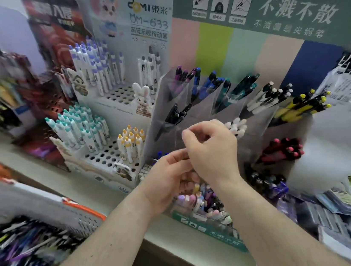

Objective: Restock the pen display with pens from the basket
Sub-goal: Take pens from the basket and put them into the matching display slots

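While both hands (187, 164) meet with curled fingers, grip unclear, clear-pocketed pen display (217, 105) holds multicoloured pens.

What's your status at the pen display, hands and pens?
Left hand and right hand together at clear display, fingers curled; held item unclear. Basket of pens lower left. Nothing blocking.

You've got one cam only, head-worn, wide-angle, looking fwd and down over your forearms. It sits close: left hand (169, 178) and right hand (212, 150) meet mid-frame, right in front of the pen display (191, 108). Basket (46, 208) shows bottom left. Edges bend and blur. No 2nd view, so nothing shared.
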The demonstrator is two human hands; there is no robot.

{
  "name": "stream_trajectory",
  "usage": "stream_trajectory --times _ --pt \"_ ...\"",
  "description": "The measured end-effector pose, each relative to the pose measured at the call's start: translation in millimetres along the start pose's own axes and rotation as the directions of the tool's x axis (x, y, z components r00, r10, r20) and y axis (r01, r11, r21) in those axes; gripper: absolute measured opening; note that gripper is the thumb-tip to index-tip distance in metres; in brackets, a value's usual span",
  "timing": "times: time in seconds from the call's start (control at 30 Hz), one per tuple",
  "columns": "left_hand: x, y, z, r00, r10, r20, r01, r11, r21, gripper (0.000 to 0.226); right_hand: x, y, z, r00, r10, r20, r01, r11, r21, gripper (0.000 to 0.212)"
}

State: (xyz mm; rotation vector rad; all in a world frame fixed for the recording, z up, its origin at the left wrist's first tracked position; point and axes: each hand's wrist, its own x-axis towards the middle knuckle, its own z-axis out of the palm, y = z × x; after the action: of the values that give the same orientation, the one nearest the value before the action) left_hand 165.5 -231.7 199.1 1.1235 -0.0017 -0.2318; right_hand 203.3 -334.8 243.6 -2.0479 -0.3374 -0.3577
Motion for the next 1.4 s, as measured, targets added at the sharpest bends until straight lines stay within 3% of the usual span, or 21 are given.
stream_trajectory --times 0.1,0.17,0.23,0.33,0.4,0.53,0.63,0.73,0.87,0.97,1.07,1.2,1.4 --pt "-26 1 -26 0.987 0.023 -0.156 -0.024 1.000 -0.005 0.012 -10 -7 37 0.990 0.032 0.139 -0.043 0.996 0.076 0.027" --pt "-46 -1 -44 0.966 0.037 -0.255 -0.035 0.999 0.013 0.021 -18 -12 62 0.974 0.051 0.219 -0.079 0.990 0.119 0.027" --pt "-68 -6 -62 0.930 0.036 -0.365 -0.027 0.999 0.029 0.026 -31 -17 87 0.945 0.050 0.322 -0.101 0.985 0.142 0.029" --pt "-104 -16 -86 0.848 0.023 -0.529 -0.008 0.999 0.031 0.017 -56 -25 123 0.885 0.027 0.464 -0.098 0.987 0.129 0.035" --pt "-128 -24 -102 0.808 0.005 -0.589 0.028 0.999 0.046 0.020 -74 -29 144 0.836 0.007 0.549 -0.076 0.992 0.102 0.035" --pt "-167 -37 -133 0.747 -0.024 -0.664 0.129 0.986 0.110 0.026 -105 -27 184 0.733 -0.037 0.679 0.006 0.999 0.048 0.014" --pt "-187 -53 -167 0.673 -0.086 -0.734 0.286 0.946 0.151 0.020 -119 -20 211 0.721 -0.080 0.689 0.106 0.994 0.004 0.008" --pt "-208 -79 -210 0.601 -0.198 -0.775 0.544 0.811 0.215 0.020 -131 -9 229 0.740 -0.077 0.668 0.201 0.973 -0.111 0.020" --pt "-231 -116 -254 0.607 -0.338 -0.720 0.763 0.501 0.408 0.036 -151 2 241 0.723 -0.088 0.685 0.343 0.907 -0.246 0.042" --pt "-234 -139 -267 0.576 -0.466 -0.671 0.813 0.242 0.530 0.029 -160 7 247 0.743 -0.126 0.657 0.412 0.860 -0.301 0.050" --pt "-229 -158 -270 0.566 -0.557 -0.607 0.746 0.032 0.665 0.029 -160 6 255 0.737 -0.097 0.669 0.454 0.804 -0.384 0.052" --pt "-216 -180 -266 0.578 -0.568 -0.586 0.684 -0.055 0.728 0.029 -162 7 257 0.750 -0.078 0.656 0.441 0.799 -0.409 0.050" --pt "-206 -204 -259 0.589 -0.572 -0.571 0.675 -0.039 0.736 0.028 -166 12 260 0.788 -0.118 0.605 0.442 0.792 -0.421 0.043"
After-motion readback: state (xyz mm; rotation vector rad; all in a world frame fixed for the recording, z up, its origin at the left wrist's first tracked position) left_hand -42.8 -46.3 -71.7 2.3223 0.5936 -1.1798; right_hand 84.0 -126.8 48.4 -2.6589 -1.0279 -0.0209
